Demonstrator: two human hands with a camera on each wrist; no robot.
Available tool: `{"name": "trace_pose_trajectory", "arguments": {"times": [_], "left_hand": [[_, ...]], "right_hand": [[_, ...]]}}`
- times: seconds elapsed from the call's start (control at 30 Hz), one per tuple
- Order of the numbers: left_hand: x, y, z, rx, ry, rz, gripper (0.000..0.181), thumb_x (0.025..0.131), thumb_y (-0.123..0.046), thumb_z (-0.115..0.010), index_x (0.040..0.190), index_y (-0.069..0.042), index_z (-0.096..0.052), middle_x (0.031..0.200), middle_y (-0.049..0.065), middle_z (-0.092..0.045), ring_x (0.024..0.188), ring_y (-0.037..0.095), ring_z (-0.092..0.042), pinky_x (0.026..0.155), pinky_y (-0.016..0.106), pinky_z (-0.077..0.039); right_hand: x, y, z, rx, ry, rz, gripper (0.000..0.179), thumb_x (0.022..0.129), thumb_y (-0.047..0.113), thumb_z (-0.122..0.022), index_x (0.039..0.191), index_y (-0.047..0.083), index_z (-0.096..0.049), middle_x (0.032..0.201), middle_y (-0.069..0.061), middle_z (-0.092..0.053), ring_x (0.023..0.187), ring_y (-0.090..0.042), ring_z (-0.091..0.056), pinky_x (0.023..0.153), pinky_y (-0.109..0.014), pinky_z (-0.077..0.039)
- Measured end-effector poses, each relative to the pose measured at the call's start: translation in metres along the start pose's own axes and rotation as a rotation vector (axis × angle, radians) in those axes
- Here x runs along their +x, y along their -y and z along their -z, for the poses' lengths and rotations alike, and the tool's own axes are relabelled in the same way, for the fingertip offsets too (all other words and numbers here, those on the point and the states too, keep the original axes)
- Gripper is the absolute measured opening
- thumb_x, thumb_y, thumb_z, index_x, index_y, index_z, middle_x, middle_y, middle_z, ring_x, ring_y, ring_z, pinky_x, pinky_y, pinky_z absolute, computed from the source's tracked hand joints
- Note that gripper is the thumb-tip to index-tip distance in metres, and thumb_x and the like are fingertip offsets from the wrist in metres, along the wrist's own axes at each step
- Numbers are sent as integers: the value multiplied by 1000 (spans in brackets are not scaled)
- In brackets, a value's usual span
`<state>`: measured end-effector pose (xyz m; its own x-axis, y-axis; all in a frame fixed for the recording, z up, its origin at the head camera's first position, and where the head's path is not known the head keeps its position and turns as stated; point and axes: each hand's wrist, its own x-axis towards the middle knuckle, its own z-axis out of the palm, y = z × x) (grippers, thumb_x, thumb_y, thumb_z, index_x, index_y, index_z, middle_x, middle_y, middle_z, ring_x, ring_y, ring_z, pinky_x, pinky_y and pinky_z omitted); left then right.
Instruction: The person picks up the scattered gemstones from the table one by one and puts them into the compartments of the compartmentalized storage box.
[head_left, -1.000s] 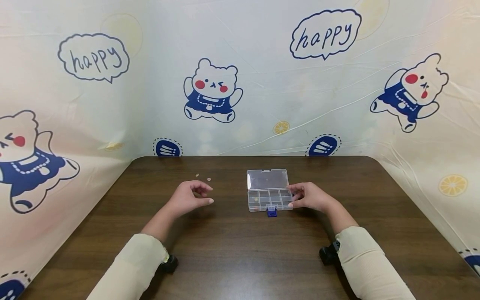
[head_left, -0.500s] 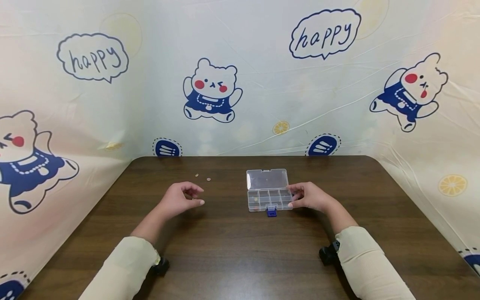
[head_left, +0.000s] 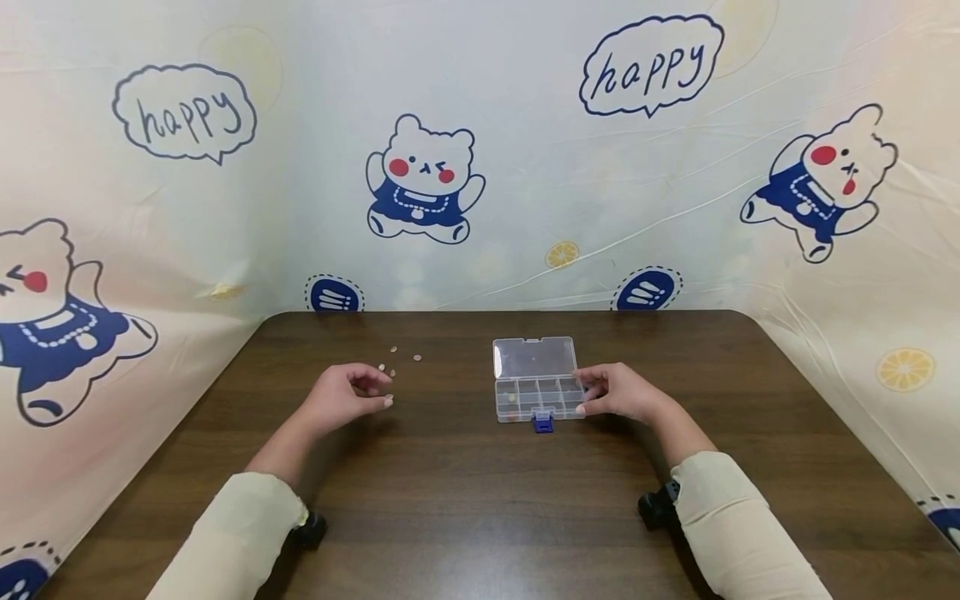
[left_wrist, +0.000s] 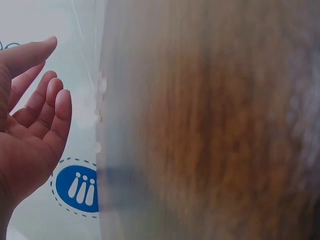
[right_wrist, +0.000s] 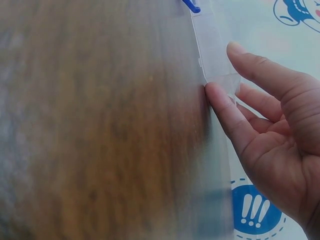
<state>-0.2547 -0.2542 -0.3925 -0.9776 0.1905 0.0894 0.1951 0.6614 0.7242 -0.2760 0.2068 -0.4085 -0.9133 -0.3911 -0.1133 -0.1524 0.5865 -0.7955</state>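
My left hand (head_left: 345,400) hovers over the left half of the table, fingers loosely bent and nothing held. Several small pale round pieces (head_left: 417,357), too small to identify, lie just beyond its fingertips. In the left wrist view the thumb and fingers of the left hand (left_wrist: 35,110) stand apart. A clear plastic compartment box (head_left: 528,400) sits right of centre, its lid (head_left: 534,358) raised at the back. My right hand (head_left: 618,392) holds the box's right end between thumb and fingers. Tiny yellowish and reddish items show in the left compartments.
The brown wooden table (head_left: 480,508) has rounded far corners. A blue latch (head_left: 543,423) hangs from the box's front. A printed cloth backdrop (head_left: 525,167) rises behind the table and at both sides.
My left hand has drawn back to the left, and more of the small round pieces have come into sight beside its fingers. The right hand and the box have stayed put.
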Motion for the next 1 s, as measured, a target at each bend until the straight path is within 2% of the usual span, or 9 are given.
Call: {"name": "trace_pose_trajectory", "arguments": {"times": [0.47, 0.7, 0.83, 1.0], "left_hand": [[3, 12, 11, 28, -7, -7, 36, 77, -15, -84, 107, 1, -70, 97, 16, -68, 88, 24, -59, 72, 34, -51], [5, 21, 19, 46, 33, -23, 37, 76, -7, -83, 109, 2, -70, 114, 19, -66, 94, 27, -62, 82, 40, -53], [6, 27, 22, 53, 40, -21, 38, 75, -5, -83, 110, 1, -70, 122, 20, -63, 96, 28, -62, 83, 41, -53], [9, 35, 24, 69, 47, -10, 39, 74, -6, -84, 109, 0, -70, 113, 18, -67, 95, 27, -61, 82, 38, -52]], "right_hand": [[0, 0, 0, 9, 1, 2, 69, 78, 14, -83, 137, -2, -52, 114, -14, -64, 91, -20, -63, 80, -31, -54], [-1, 1, 1, 8, 4, 5, 68, 79, 14, -82, 138, -2, -52, 114, -14, -64, 90, -20, -63, 81, -32, -54], [-1, 1, 1, 11, 7, 8, 68, 79, 13, -82, 138, -2, -51, 112, -13, -65, 90, -20, -64, 80, -32, -53], [-1, 1, 1, 8, 6, 7, 68, 79, 14, -82, 138, -2, -51, 110, -13, -65, 90, -20, -63, 81, -32, -54]]}}
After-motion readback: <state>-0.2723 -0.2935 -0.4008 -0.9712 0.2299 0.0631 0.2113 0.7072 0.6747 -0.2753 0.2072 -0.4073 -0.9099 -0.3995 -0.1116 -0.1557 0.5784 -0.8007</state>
